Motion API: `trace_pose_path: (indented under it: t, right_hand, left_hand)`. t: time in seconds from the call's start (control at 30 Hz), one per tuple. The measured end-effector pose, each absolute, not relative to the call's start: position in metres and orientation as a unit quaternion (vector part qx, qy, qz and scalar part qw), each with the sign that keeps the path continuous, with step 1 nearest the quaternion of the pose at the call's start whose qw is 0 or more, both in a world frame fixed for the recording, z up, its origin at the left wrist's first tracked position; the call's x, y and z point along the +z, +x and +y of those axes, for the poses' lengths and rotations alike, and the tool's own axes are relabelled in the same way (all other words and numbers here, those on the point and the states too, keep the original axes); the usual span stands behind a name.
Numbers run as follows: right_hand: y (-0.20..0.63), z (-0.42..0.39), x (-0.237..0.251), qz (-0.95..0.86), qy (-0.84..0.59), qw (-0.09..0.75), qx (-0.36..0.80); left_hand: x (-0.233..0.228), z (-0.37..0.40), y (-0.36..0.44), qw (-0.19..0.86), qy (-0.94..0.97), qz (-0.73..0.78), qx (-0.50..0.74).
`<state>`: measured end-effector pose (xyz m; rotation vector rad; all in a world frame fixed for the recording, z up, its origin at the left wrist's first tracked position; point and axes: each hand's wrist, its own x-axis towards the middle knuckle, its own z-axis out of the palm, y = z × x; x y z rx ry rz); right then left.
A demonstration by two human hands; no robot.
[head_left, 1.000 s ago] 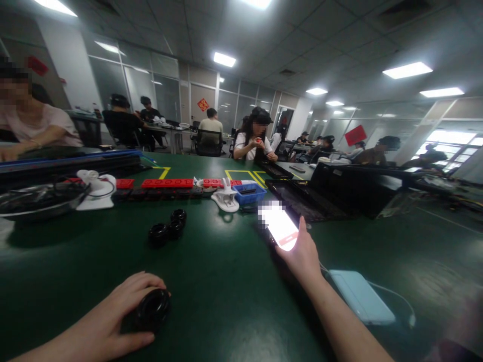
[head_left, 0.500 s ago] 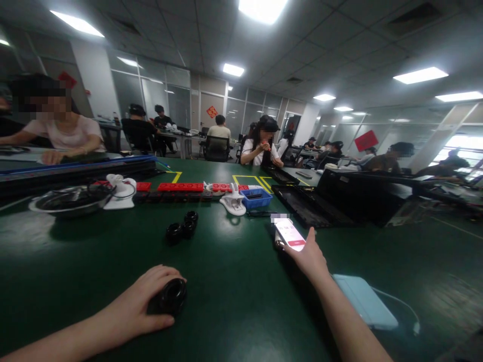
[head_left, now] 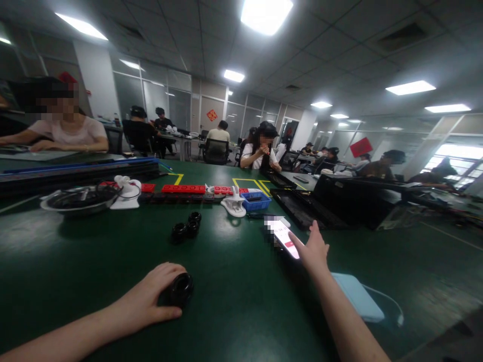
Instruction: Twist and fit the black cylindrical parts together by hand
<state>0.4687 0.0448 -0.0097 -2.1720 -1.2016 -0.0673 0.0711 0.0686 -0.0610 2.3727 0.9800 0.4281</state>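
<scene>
My left hand [head_left: 158, 289] is curled round a glossy black ring-shaped piece [head_left: 182, 287] on the green tabletop. Farther off, just beyond it, sit several similar black rings [head_left: 186, 227] in a small cluster. My right hand [head_left: 314, 250] is spread, with its thumb over the edge of a lit smartphone [head_left: 285, 236]; its fingers point away from the phone. Whether the thumb touches the screen I cannot tell. Part of what supports the phone is dark and hard to make out. A light blue flat case [head_left: 360, 296] with a white cable lies beside my right forearm.
A metal bowl [head_left: 77, 201] with dark contents stands at the left by a white stand [head_left: 126, 193]. Red strips [head_left: 183, 189], a white clip [head_left: 234, 202], a blue basket [head_left: 256, 201] and black panels [head_left: 298, 207] line the back. Several people sit at tables beyond.
My right hand has loosened from the smartphone and its fingers have spread. My left hand stays round the black ring. The whole view has shifted slightly.
</scene>
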Motion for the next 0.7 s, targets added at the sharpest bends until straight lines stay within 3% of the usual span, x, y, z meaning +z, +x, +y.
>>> trace_pose_path:
  t: [0.13, 0.33, 0.7]
  right_hand:
    - [0.468, 0.058, 0.012, -0.54, -0.763, 0.355, -0.021]
    - [0.47, 0.108, 0.009, -0.641, -0.698, 0.308, 0.081]
    - [0.468, 0.116, 0.012, -0.633, -0.726, 0.247, 0.102]
  left_hand:
    - [-0.062, 0.067, 0.073, 0.266, 0.877, 0.365, 0.165]
    - [-0.058, 0.064, 0.076, 0.265, 0.868, 0.384, 0.172]
    - [-0.051, 0.067, 0.074, 0.283, 0.874, 0.375, 0.127]
